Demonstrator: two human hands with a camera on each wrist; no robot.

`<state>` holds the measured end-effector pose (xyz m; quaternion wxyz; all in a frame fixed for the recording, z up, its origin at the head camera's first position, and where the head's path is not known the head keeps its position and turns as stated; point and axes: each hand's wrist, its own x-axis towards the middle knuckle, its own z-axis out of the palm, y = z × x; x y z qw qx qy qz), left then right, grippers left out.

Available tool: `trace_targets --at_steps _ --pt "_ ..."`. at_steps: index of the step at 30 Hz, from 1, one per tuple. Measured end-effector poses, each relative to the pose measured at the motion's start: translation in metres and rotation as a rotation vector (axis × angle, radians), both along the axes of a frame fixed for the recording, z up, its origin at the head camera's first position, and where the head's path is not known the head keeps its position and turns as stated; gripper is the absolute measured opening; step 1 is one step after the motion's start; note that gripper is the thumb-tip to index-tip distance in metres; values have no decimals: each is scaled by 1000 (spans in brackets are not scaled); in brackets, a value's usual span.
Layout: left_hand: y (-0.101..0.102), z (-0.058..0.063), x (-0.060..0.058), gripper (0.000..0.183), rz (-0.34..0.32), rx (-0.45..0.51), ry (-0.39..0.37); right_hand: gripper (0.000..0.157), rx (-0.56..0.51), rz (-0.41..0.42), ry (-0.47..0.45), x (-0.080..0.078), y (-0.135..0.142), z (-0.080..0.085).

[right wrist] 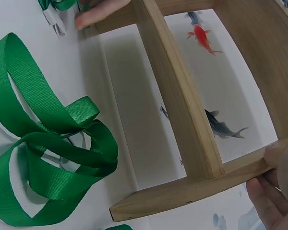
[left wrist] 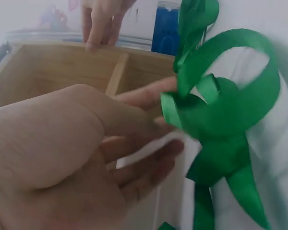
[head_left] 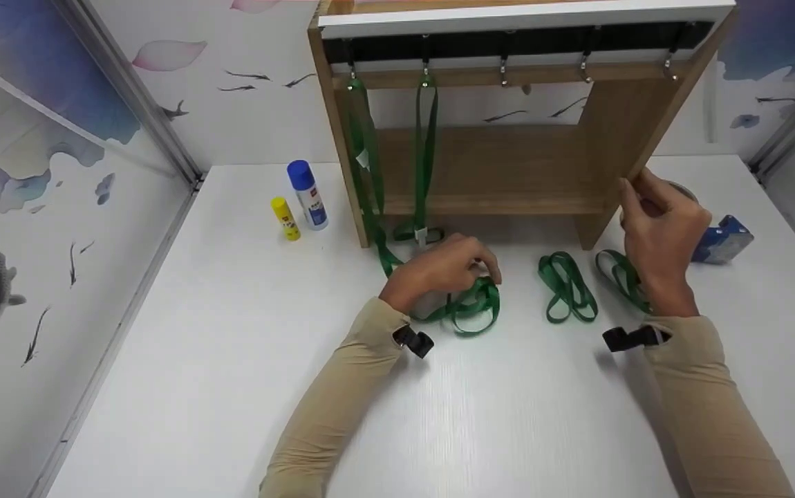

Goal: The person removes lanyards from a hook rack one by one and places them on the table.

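Observation:
Fingertips of my left hand [head_left: 449,266] are right at a looped green lanyard [head_left: 473,308] on the table, beside the rack's front. In the left wrist view, thumb and index finger reach the ribbon's edge while the other fingers stay loose. My right hand [head_left: 663,221] grips the right side panel of a wooden hook rack [head_left: 594,111] between thumb and fingers. Two green lanyards hang from its left hooks, one on the far left [head_left: 368,159] and another [head_left: 425,152] beside it. Further right lie a folded green lanyard [head_left: 567,287] and one more [head_left: 619,273], partly behind the right wrist.
Three hooks [head_left: 585,69] to the right hold nothing. A yellow glue stick [head_left: 285,218] and a blue-capped bottle [head_left: 307,195] stand left of the rack. Behind the right hand sits a blue object [head_left: 722,241]. Printed walls [head_left: 252,117] enclose the white table [head_left: 231,387].

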<state>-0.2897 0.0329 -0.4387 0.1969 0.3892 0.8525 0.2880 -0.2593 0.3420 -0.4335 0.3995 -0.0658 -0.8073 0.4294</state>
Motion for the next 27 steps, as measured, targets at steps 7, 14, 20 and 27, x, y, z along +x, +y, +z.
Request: trace_targets --at_steps 7,14,20,27 --pt "2 15 27 52 221 -251 28 34 9 -35 -14 -1 -3 1" --pt "13 7 38 76 239 -402 96 34 6 -42 -37 1 -3 1" --pt "26 -8 29 50 332 -257 -1 35 -7 -24 -37 0 1 -1" --pt "39 -16 16 36 457 -84 -84 35 2 -34 -32 -1 0 -1"
